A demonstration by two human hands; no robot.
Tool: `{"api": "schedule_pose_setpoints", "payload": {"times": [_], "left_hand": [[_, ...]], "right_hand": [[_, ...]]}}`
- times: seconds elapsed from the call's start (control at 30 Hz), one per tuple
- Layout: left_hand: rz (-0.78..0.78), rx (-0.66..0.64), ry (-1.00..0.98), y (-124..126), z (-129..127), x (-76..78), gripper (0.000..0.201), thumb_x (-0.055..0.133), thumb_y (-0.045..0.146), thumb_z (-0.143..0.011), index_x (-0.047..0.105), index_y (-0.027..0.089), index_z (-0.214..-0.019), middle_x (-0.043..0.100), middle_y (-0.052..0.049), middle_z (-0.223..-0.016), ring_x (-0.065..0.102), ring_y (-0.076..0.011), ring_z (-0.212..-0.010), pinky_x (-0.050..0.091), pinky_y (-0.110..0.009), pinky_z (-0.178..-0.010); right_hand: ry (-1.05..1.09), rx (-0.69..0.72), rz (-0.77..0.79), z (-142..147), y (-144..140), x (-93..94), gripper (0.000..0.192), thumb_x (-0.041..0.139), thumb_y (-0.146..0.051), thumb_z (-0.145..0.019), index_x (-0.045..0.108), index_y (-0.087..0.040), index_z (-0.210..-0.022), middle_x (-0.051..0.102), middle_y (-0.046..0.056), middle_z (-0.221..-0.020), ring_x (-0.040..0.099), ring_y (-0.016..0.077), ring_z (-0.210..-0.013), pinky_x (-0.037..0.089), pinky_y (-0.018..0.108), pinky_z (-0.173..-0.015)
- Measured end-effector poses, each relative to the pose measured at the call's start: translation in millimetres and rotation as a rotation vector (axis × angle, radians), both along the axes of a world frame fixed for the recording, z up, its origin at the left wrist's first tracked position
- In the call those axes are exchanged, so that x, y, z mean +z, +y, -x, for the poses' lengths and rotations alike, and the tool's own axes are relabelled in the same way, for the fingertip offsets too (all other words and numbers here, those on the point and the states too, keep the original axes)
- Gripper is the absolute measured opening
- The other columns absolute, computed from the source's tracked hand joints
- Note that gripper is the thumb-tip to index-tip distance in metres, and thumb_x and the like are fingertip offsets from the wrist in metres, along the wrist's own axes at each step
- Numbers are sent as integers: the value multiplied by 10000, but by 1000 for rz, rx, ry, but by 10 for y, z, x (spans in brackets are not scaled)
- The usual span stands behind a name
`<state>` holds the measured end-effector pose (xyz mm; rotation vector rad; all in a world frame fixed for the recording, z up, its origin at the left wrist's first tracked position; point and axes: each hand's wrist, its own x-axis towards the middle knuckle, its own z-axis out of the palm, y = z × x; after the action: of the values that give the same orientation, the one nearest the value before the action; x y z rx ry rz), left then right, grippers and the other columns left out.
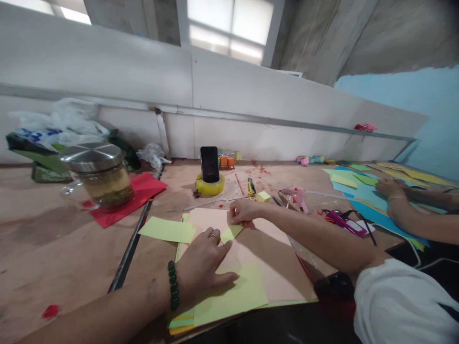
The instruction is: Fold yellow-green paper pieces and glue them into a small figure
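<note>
On the far left of the desk (53, 239) stands a glass jar (98, 177) with a shiny metal lid. It sits on a sheet of red paper (143, 188). Behind it lie plastic bags (68, 122).

Next comes a loose yellow-green sheet (168, 230), lying flat beside a stack of coloured paper (272, 267) with a pink sheet on top. The left hand (202, 265) lies on this stack with its fingers spread and pressed down flat. It has a ring on one finger and a green bead bracelet (173, 285) on the wrist. Under the fingers is a bigger yellow-green sheet (236, 294).

A little farther back, the right hand (242, 211) pinches a small yellow-green piece of paper (231, 232) and holds it on the pink sheet.

Behind the hands, a black phone (209, 164) stands upright in a yellow tape roll (210, 186). To the right lie a yellow box cutter (251, 186) and a pink glue gun (298, 196).

On the far right, another person's hand (389, 187) rests on blue paper (373, 200).
</note>
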<state>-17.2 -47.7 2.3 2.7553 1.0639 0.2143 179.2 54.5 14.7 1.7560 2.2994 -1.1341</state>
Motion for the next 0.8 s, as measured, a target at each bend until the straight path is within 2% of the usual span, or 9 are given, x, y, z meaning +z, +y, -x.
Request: {"api": "schedule_pose_setpoints", "payload": {"times": [0.2,0.27,0.37,0.53,0.7,0.8], "left_hand": [[-12,-8,-12,0,-4,0,392,646,498,-734,648,188,-975,562,-102,-910,486,-295,-899,422,-437,-829],[-11,-12,-8,-2,-4,-1,385,639,501,-740,649,185,-961,561,-104,-912,484,-294,-897,424,-434,-823],[-15,-11,-10,-7,-3,-2,388,616,500,-755,645,181,-974,562,-108,-924,481,-296,-893,424,-437,-813],[-1,-13,9,-7,-3,6,386,627,476,-749,644,185,-1003,563,-108,-927,480,-300,-903,423,-432,-804],[10,-28,28,8,-5,28,439,635,463,-747,636,166,-1070,562,-119,-932,485,-305,-908,424,-433,-803],[4,-33,41,13,-4,30,463,636,464,-748,632,160,-1098,564,-126,-945,487,-306,-909,430,-434,-797]], "right_hand": [[-23,-79,-156,-258,-40,77,102,624,-204,-806,567,-153,-874,568,-58,-536,549,84,-480,384,151,-457],[-21,-54,-209,-229,-119,81,169,664,-269,-784,589,-153,-881,596,-42,-606,556,84,-538,364,151,-476],[-38,23,-201,-97,-241,27,263,757,-362,-675,629,-155,-772,614,-31,-660,549,96,-602,338,163,-487],[-95,63,-163,-1,-269,-38,235,765,-346,-631,651,-165,-728,633,-28,-681,546,111,-630,322,176,-484],[-153,-15,-206,-240,-141,23,188,758,-260,-622,652,-158,-739,657,-5,-721,575,134,-682,352,180,-515],[-161,-71,-202,-400,-105,8,135,732,-214,-654,642,-152,-733,636,-13,-629,577,125,-608,365,178,-501]]}}
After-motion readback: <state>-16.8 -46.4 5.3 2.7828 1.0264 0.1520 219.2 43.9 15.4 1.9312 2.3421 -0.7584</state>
